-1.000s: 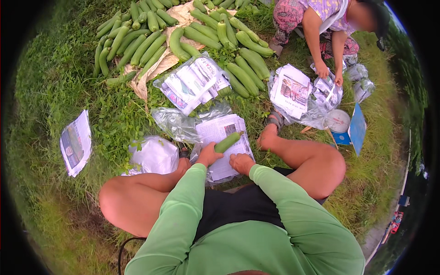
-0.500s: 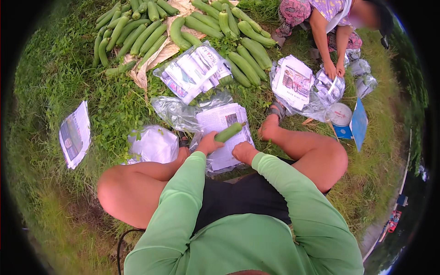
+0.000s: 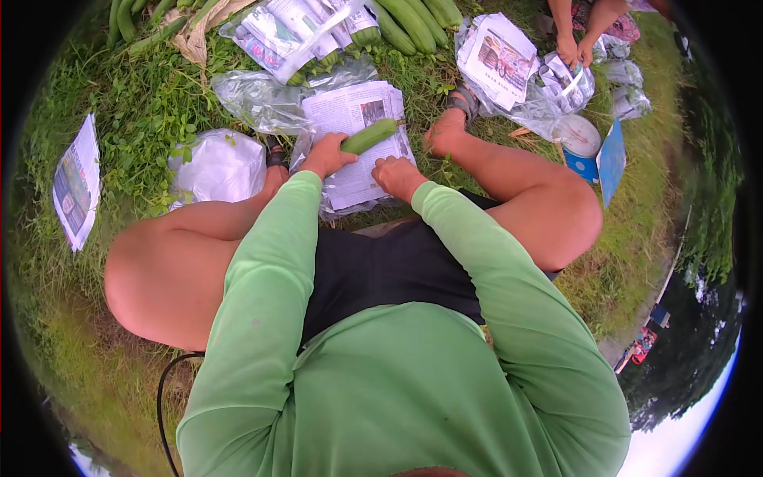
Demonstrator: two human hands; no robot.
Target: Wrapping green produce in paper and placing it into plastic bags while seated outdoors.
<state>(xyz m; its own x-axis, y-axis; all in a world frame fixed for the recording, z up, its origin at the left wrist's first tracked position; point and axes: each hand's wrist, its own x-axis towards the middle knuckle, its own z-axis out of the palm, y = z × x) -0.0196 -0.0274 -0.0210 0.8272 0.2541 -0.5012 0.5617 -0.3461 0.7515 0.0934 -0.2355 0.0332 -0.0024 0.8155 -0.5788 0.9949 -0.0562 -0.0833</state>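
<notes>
A long green luffa gourd (image 3: 370,136) lies slantwise over a stack of newspaper sheets (image 3: 338,105) between my legs. My left hand (image 3: 327,155) is closed around the gourd's near-left end. At the paper's near-right edge, my right hand (image 3: 397,176) has its fingers drawn together in a pinch on the top sheet. Clear plastic (image 3: 262,99) sticks out from under the stack on its left side. Just beyond lies a clear bag of newspaper-wrapped gourds (image 3: 298,36), their green ends showing.
Unwrapped gourds (image 3: 409,24) lie on the grass at the far side. White plastic bags (image 3: 218,167) sit by my left foot, a folded newspaper (image 3: 77,183) farther left. At right are a dial scale (image 3: 578,137), another newspaper stack (image 3: 499,60) and a co-worker's hands (image 3: 574,52) on a wrapped bundle.
The view has tilted nearer to my body, so the ground things sit higher and farther left in the picture. My left hand keeps the gourd; my right hand stays at the paper's edge.
</notes>
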